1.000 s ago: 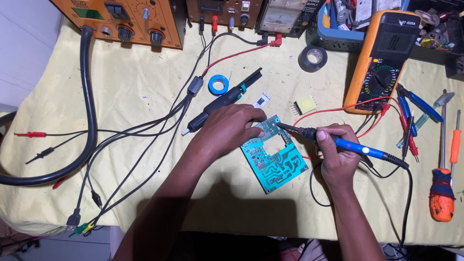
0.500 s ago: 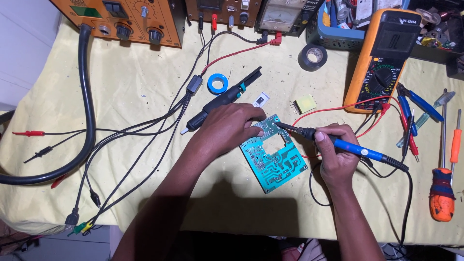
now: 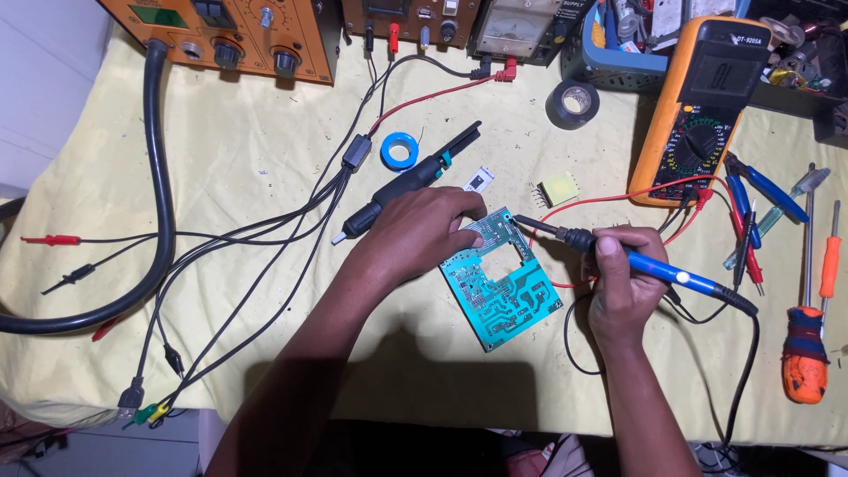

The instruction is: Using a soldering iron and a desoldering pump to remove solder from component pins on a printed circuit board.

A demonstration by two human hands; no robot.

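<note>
A green circuit board (image 3: 500, 287) lies flat on the yellow cloth (image 3: 247, 159) in front of me. My left hand (image 3: 422, 231) rests on the board's upper left corner, fingers pressed down on it. My right hand (image 3: 623, 284) grips a blue-handled soldering iron (image 3: 649, 265) like a pen. Its black front and metal tip point left, ending just off the board's top right corner. The iron's black cord runs off to the right.
A black desoldering pump (image 3: 411, 181) lies just behind my left hand, beside a blue tape roll (image 3: 399, 150). An orange multimeter (image 3: 698, 110), black tape roll (image 3: 572, 104), pliers and screwdrivers (image 3: 808, 336) sit right. Orange bench instruments (image 3: 225, 35) line the back. Cables (image 3: 159, 221) cross the left.
The soldering iron's tip has drawn back to the right, from over the board's top edge to just beside its corner. My left hand stays on the board.
</note>
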